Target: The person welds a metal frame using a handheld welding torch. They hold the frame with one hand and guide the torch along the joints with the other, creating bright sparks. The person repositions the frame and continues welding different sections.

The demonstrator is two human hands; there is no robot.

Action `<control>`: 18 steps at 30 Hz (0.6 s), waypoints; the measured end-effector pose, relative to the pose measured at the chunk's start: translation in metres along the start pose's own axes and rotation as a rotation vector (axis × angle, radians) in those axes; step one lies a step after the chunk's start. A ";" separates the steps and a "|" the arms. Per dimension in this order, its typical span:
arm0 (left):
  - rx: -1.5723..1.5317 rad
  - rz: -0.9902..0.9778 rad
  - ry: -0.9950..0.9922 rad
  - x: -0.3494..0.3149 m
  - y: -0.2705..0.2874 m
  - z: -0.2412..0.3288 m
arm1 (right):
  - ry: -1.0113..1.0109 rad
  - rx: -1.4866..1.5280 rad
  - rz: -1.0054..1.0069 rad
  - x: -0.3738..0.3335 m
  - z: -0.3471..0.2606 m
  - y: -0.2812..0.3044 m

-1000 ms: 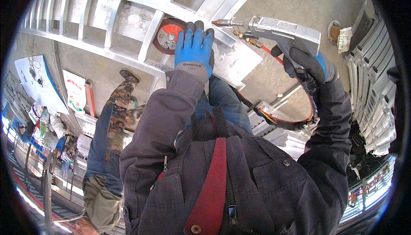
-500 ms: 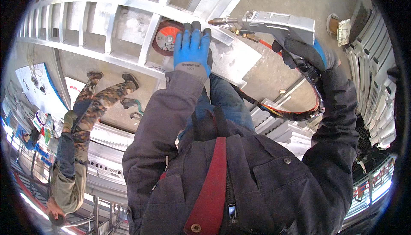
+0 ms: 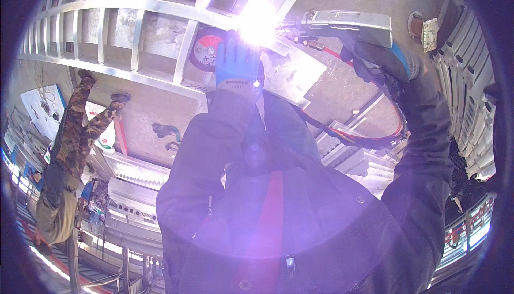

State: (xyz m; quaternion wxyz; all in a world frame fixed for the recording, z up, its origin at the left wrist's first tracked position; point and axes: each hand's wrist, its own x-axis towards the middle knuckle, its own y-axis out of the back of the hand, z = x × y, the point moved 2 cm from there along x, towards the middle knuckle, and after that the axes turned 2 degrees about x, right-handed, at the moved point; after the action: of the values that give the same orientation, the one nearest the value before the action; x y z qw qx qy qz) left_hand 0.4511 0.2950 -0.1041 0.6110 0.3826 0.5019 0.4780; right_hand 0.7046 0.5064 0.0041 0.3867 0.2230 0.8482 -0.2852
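My right hand (image 3: pixel 377 58), in a dark and blue glove, is wrapped round the grip of a silver welding gun (image 3: pixel 350 24). A blinding white-violet arc (image 3: pixel 258 24) burns at the gun's nozzle, on a joint of the ladder-like metal frame (image 3: pixel 123 3). Glare hides the nozzle tip and the joint. Close to the left of the arc, my left hand (image 3: pixel 235 66), in a blue glove, lies flat with fingers stretched over the frame. Beside its fingers a round red disc (image 3: pixel 205 50) shows between the bars, partly covered.
The gun's cable (image 3: pixel 369 140) loops down on the right. Metal profiles (image 3: pixel 463 88) are stacked along the right side, and more metal pieces (image 3: pixel 134 203) lie at lower left. Another person in camouflage trousers (image 3: pixel 75 123) stands left. A pale sheet (image 3: pixel 37 107) lies beyond them.
A bright arc has appeared at the gun's nozzle, flooding the view with violet glare. Both my hands stay nearly in place. The other person has moved further left.
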 end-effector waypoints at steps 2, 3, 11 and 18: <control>-0.006 0.000 0.004 0.000 0.001 -0.001 | -0.003 0.019 -0.017 0.000 -0.002 -0.001; -0.003 0.010 0.000 0.000 0.001 -0.001 | -0.005 0.008 0.006 0.000 -0.002 -0.001; -0.041 0.045 0.000 -0.001 0.001 -0.001 | -0.012 0.006 0.022 -0.004 -0.002 -0.003; -0.003 0.009 -0.017 0.001 0.007 -0.002 | -0.064 -0.095 0.009 -0.008 -0.003 -0.001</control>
State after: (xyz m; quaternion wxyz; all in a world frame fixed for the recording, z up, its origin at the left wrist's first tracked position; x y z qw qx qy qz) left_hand 0.4482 0.2982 -0.0979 0.6135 0.3879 0.4944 0.4781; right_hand 0.7072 0.5064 0.0118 0.4250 0.1992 0.8469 -0.2499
